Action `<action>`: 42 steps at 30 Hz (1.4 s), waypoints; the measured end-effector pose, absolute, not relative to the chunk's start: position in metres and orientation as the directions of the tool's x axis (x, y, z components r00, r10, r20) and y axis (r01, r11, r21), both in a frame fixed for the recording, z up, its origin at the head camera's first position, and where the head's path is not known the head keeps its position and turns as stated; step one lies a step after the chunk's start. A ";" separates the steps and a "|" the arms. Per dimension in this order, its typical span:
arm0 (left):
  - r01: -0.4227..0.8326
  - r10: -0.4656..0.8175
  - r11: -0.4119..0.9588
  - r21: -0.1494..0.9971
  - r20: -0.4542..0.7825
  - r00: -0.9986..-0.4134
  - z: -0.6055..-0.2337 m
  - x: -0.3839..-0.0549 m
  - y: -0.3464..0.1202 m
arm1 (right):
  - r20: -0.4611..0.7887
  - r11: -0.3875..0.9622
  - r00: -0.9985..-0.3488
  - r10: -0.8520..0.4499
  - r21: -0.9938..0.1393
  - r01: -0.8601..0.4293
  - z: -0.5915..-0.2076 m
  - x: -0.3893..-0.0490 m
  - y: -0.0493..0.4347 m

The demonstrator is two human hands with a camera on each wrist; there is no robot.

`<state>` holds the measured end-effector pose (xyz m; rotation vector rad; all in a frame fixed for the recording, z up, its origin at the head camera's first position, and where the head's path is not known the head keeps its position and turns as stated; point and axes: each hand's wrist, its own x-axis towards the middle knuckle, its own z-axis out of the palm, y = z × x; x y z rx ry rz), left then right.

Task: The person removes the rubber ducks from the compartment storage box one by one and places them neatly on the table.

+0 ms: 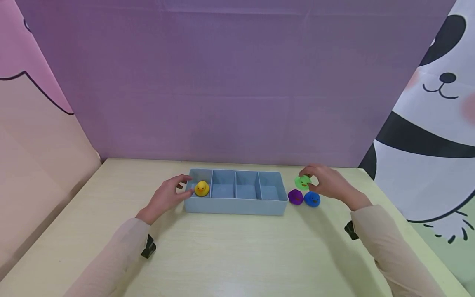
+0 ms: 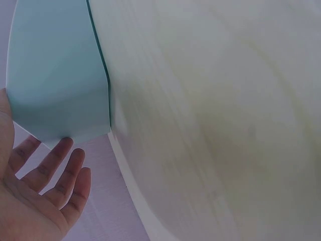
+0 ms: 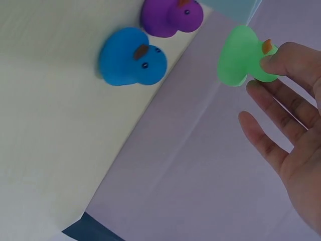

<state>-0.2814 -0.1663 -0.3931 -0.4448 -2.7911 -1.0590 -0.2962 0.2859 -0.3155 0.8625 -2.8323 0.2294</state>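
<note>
A green rubber duck [image 3: 236, 57] is pinched between the thumb and fingers of my right hand [image 1: 328, 180], held up beside the box in the right wrist view. Close by, a purple rubber duck [image 1: 295, 197] and a blue rubber duck [image 1: 312, 199] sit on the table just right of the box. My left hand [image 1: 168, 194] is at the left end of the light blue divided box [image 1: 233, 207], its fingers loosely spread and its fingertips at the end wall in the left wrist view. In the box's leftmost compartment sits a yellow rubber duck [image 1: 202, 188].
The box has several compartments in a row and stands near the back of the pale wooden table [image 1: 230, 251]. A purple cloth backdrop [image 1: 237, 90] rises behind the table's far edge. At the right is a panda-printed panel [image 1: 434, 165].
</note>
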 end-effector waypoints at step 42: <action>0.308 0.221 0.713 0.630 0.214 -0.951 -0.392 -0.281 -0.164 | 0.169 0.861 -0.876 -0.452 -0.175 -0.478 -0.347 -0.293 0.365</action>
